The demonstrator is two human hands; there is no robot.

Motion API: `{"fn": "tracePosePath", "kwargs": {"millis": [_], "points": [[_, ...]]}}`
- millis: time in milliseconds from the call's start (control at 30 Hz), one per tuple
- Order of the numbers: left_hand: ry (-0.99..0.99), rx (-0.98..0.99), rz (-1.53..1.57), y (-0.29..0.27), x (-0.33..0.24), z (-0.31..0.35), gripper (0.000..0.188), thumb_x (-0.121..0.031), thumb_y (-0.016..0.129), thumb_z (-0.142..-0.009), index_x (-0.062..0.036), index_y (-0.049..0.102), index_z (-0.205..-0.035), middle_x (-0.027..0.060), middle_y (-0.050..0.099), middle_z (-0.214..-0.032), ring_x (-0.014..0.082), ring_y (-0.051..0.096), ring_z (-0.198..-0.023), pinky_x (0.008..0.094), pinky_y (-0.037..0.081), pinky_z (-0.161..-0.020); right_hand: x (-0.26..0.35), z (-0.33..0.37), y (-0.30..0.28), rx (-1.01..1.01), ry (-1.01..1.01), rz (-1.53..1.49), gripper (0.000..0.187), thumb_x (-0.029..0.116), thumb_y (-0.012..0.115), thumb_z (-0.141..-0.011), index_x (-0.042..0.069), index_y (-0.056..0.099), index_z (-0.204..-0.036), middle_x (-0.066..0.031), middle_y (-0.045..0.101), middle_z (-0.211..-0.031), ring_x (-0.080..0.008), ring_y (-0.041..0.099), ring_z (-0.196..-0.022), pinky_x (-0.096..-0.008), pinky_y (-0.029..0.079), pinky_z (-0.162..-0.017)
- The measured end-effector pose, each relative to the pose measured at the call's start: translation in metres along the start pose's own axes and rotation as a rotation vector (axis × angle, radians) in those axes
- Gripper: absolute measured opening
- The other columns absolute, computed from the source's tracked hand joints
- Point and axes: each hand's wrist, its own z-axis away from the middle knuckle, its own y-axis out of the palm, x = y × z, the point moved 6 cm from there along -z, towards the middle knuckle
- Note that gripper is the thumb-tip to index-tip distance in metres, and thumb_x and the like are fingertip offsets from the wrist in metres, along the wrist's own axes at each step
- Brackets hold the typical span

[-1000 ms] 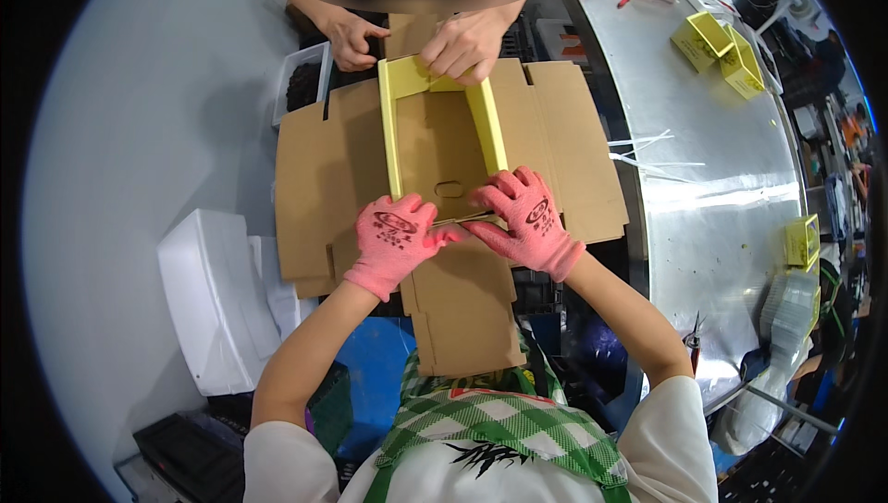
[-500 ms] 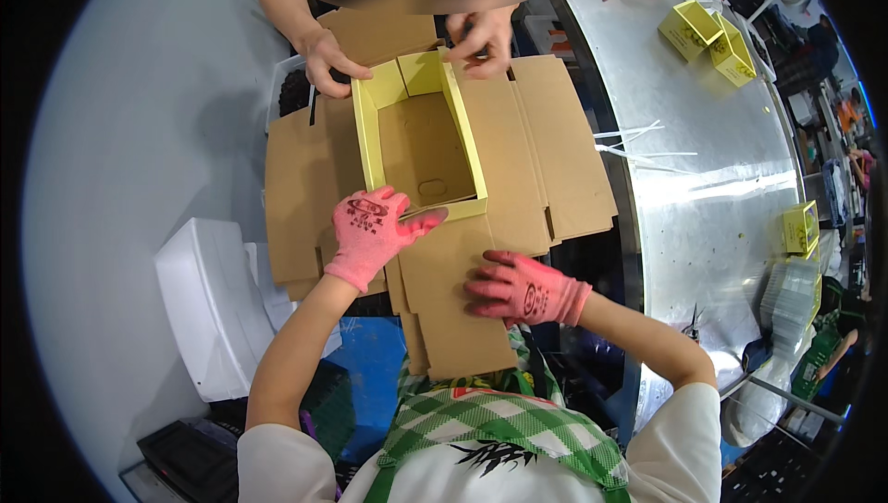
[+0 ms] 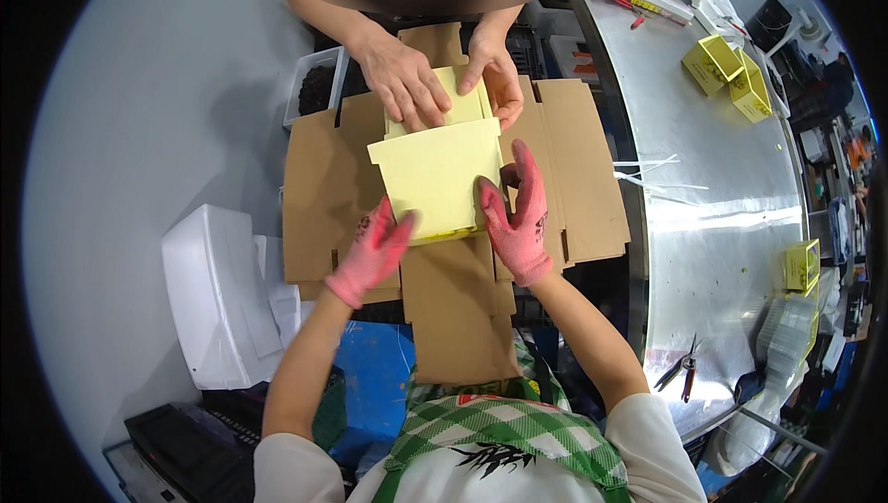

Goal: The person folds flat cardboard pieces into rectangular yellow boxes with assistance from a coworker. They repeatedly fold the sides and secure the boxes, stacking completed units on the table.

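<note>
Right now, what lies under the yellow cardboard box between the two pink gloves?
Under the yellow cardboard box, spread-out brown cardboard shows beyond its sides. The part directly beneath the box is covered, so I cannot see it.

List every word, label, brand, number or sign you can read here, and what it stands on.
None can be read clearly.
Left pink glove: black print, blurred.
Right pink glove: black print, seen edge-on.
Central yellow box: traces of print along the near edge, too small.
Two yellow boxes on the metal table: printing too small.
Green-checked apron: red marking, too distorted.
White shirt: black brush-like mark, no readable word.
</note>
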Motion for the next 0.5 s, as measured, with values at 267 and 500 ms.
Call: {"fn": "tracePosePath", "kwargs": {"millis": [267, 500], "points": [[0.497, -0.41, -0.847, 0.027, -0.04, 0.009, 0.043, -0.017, 0.071, -0.074, -0.0101, 0.062, -0.116, 0.0069, 0.055, -0.127, 0.0286, 0.058, -0.09, 0.0382, 0.045, -0.082, 0.038, -0.01, 0.008, 0.51, -0.533, 0.602, 0.063, 0.018, 0.071, -0.074, 0.007, 0.047, -0.131, -0.0157, 0.046, -0.133, -0.0336, 0.043, -0.124, -0.0487, 0.03, -0.106], [0.363, 0.037, -1.406, 0.032, -0.052, -0.002, 0.042, -0.044, 0.065, -0.076, -0.0152, 0.065, -0.107, -0.0007, 0.064, -0.103, 0.0219, 0.05, -0.087, 0.0395, 0.038, -0.083, 0.028, -0.019, 0.016, 0.917, -0.76, 0.8, 0.045, 0.028, 0.07, -0.071, 0.008, 0.056, -0.109, -0.0069, 0.06, -0.098, -0.0217, 0.056, -0.102, -0.048, 0.029, -0.111]]}}
